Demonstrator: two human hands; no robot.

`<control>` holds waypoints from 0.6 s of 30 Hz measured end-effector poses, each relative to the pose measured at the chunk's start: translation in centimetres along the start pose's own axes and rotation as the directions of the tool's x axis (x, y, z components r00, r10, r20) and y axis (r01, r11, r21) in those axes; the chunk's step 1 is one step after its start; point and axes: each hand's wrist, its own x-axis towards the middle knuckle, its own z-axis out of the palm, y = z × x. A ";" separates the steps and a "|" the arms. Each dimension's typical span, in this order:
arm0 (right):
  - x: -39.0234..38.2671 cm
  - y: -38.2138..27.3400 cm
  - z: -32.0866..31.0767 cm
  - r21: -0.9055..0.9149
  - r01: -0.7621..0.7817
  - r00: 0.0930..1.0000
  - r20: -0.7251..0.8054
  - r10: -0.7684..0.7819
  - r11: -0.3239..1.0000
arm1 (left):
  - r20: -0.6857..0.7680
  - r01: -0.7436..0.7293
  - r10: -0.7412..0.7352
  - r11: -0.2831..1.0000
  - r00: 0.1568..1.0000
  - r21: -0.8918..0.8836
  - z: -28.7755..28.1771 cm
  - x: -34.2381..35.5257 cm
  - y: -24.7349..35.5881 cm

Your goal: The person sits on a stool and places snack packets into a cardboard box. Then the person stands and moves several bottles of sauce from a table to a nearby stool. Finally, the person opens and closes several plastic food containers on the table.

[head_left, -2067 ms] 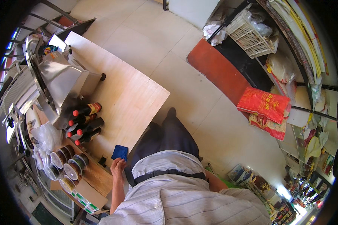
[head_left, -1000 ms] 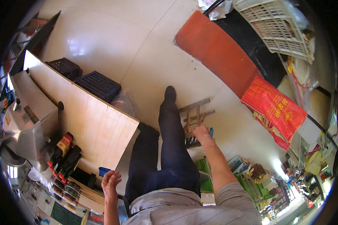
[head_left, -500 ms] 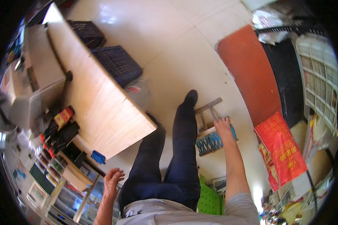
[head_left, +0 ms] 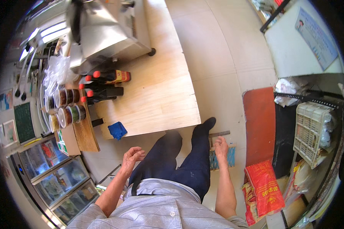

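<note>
My left hand [head_left: 132, 155] hangs at the left of my legs with fingers loosely bent and apart, holding nothing, below a folded blue cloth [head_left: 117, 130] on the front edge of the wooden table [head_left: 158, 95]. My right hand [head_left: 220, 146], fingers loosely bent and apparently empty, is over a small wooden stool with blue cord webbing [head_left: 226, 155], beside my right leg. The hand partly hides the stool, and I cannot tell whether they touch.
On the table are a steel machine [head_left: 107, 34], several red-capped bottles [head_left: 111, 91] and lidded tubs [head_left: 65, 114]. A glass-door fridge [head_left: 46, 168] stands at lower left. Rightward are a red-brown board [head_left: 256, 126], red sacks [head_left: 263, 187] and a white crate [head_left: 309, 129].
My view has swung, bringing the table to the centre and the fridge into fuller view. My right hand, earlier on the stool, now looks lifted. My legs have shifted nearer the table edge.
</note>
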 end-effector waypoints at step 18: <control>-9.0 -43.4 28.1 -0.237 0.898 0.440 0.434 -0.786 0.371 | -0.295 -0.063 -0.203 0.717 0.934 -0.694 -17.1 -7.9 -24.3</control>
